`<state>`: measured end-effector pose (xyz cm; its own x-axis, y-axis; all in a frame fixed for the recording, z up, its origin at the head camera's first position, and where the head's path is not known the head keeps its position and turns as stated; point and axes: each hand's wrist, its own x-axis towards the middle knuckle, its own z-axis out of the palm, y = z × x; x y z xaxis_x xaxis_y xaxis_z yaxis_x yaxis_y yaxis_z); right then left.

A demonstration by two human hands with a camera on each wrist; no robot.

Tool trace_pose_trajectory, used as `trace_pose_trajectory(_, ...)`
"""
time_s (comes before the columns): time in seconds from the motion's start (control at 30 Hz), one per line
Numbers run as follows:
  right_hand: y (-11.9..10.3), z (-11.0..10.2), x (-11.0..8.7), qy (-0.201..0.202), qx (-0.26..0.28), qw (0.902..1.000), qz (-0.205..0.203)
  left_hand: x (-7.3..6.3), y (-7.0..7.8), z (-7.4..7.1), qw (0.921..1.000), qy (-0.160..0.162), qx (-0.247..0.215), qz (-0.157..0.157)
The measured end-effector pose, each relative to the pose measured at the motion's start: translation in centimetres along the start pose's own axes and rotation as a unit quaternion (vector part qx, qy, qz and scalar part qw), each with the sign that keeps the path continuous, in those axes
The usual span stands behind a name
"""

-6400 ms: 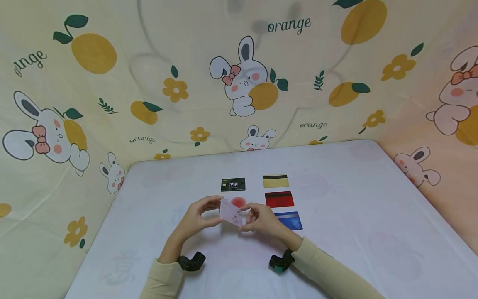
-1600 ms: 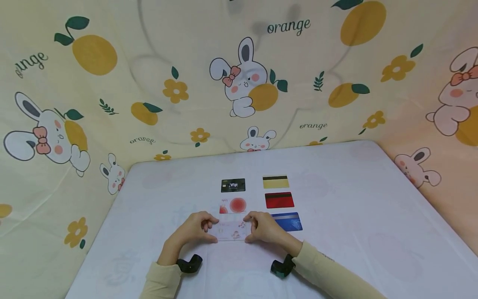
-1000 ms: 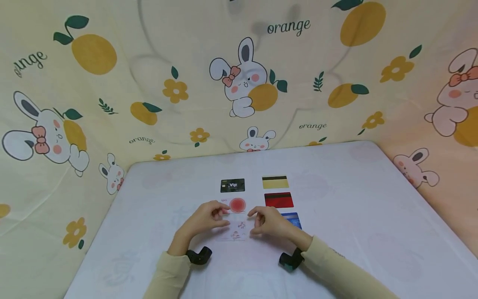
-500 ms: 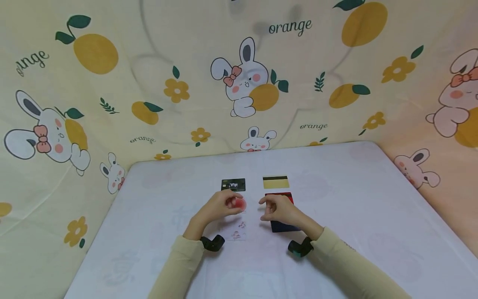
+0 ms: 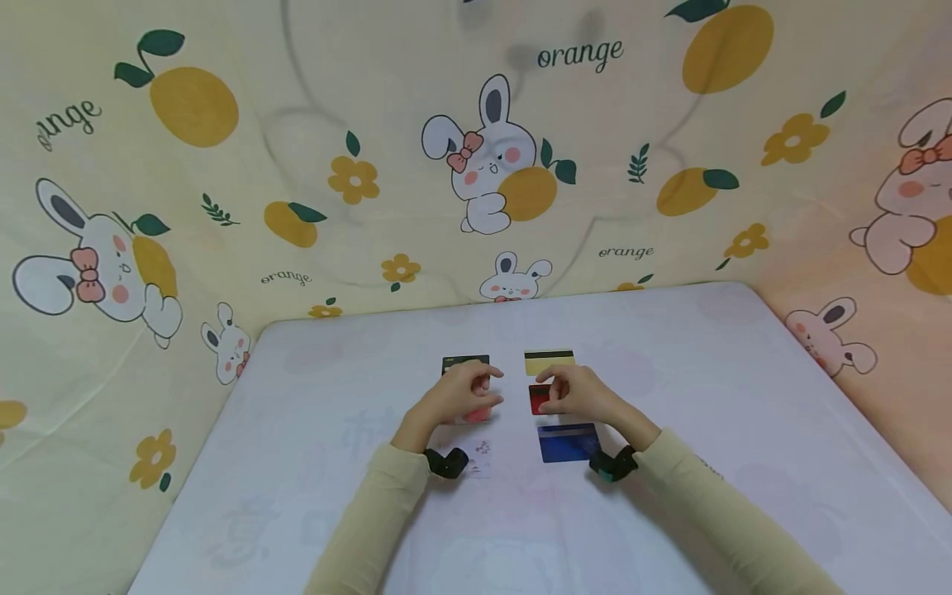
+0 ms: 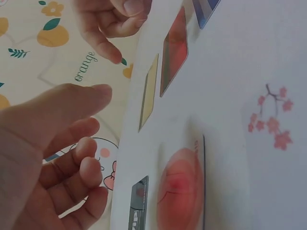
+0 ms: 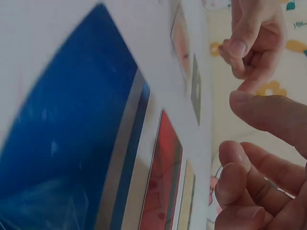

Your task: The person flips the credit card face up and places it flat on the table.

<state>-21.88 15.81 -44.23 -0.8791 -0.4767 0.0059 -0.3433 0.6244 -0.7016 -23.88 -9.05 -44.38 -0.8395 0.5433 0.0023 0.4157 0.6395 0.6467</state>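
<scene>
My left hand (image 5: 455, 395) hovers above the left column of cards, thumb and index finger apart, holding nothing. Under it lie a black VIP card (image 5: 455, 361), partly hidden, and a white card with a red circle (image 6: 180, 191). A pale card with pink flowers (image 5: 482, 454) lies nearest the person in that column, partly covered by the left wrist camera. My right hand (image 5: 583, 395) hangs over the right column, its thumb and index finger also apart with nothing between them. It partly hides a red card (image 5: 538, 401), between a gold card (image 5: 546, 361) and a blue card (image 5: 565, 444).
All the cards lie flat on a table with a white cover (image 5: 297, 463). Behind it hangs a cream cloth (image 5: 387, 99) printed with rabbits and oranges. A black camera (image 5: 448, 464) sits on the left wrist and another camera (image 5: 613, 464) on the right.
Both hands pinched the pale flowered card, laid it flat below the red-circle card and let go. Since then they have risen and moved forward, slightly right and apart.
</scene>
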Motion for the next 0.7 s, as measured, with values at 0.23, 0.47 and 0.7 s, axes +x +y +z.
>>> trace_pose_trajectory(0.23,1.7,-1.1,1.0,-0.001,-0.001,0.9995,0.032,1.8,-0.7,0.6,0.9996,0.002,0.028,0.006)
trace_pose_trajectory(0.47,3.4,-2.1,1.8,0.012,0.002,0.9989,0.046,3.3,-0.9,1.2,0.9987,-0.003,0.050,-0.013)
trace_pose_trajectory(0.7,5.1,-2.8,2.4,0.035,-0.015,0.9965,0.074,4.7,-0.5,1.9,0.9972,0.002,0.074,-0.007)
